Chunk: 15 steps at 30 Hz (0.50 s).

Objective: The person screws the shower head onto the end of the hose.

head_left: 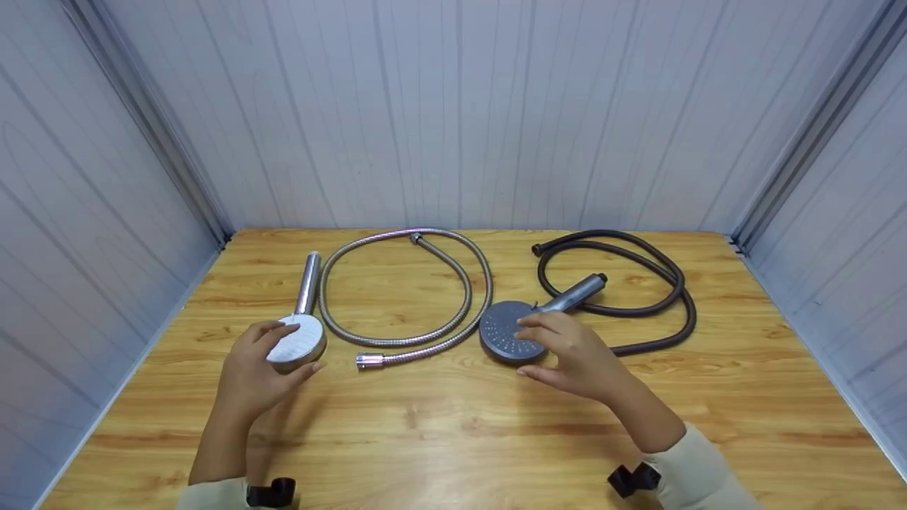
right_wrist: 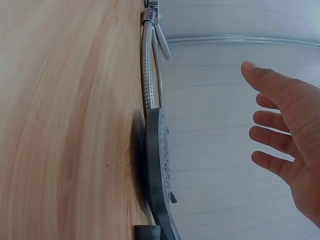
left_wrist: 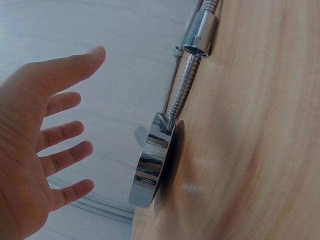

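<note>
On the left lie a shiny chrome shower head with a white face and a ribbed silver hose. On the right, a dark grey shower head dotted with nozzles and a dark brown hose rest on the honey-coloured wood-grain table.

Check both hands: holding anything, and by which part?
Nothing is held. The left hand hovers open over the chrome shower head, and the right hand hovers open over the dark shower head; the wrist views show gaps.

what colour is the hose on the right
Dark brown hose, clearest in the head view.
</note>
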Available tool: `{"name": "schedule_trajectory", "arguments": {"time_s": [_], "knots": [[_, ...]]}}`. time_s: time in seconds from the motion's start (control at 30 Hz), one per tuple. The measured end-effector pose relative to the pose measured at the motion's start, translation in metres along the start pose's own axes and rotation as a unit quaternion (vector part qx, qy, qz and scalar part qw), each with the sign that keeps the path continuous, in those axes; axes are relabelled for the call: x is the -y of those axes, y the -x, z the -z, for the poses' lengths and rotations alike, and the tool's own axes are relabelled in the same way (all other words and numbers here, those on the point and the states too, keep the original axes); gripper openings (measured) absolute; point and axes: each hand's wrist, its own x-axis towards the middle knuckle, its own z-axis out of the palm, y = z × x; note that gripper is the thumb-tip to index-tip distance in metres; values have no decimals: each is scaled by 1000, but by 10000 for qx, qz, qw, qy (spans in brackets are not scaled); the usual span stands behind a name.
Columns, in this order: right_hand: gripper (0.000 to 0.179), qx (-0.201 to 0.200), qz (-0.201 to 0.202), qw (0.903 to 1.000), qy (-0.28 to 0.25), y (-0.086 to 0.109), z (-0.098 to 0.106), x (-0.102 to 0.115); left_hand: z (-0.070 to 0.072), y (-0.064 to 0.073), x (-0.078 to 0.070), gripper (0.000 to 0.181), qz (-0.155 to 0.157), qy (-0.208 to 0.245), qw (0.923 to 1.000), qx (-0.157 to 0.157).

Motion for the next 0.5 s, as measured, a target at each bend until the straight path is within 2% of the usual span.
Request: {"name": "schedule_trajectory", "arguments": {"time_s": [0.2,0.5], "knots": [[46,20,53,10000,-9,-6,-5,2,0,0,2,60,207,28,9998,74],[47,141,-21,9999,-74,-13,-8,4,3,-1,4,61,333,-63,9992,214]]}}
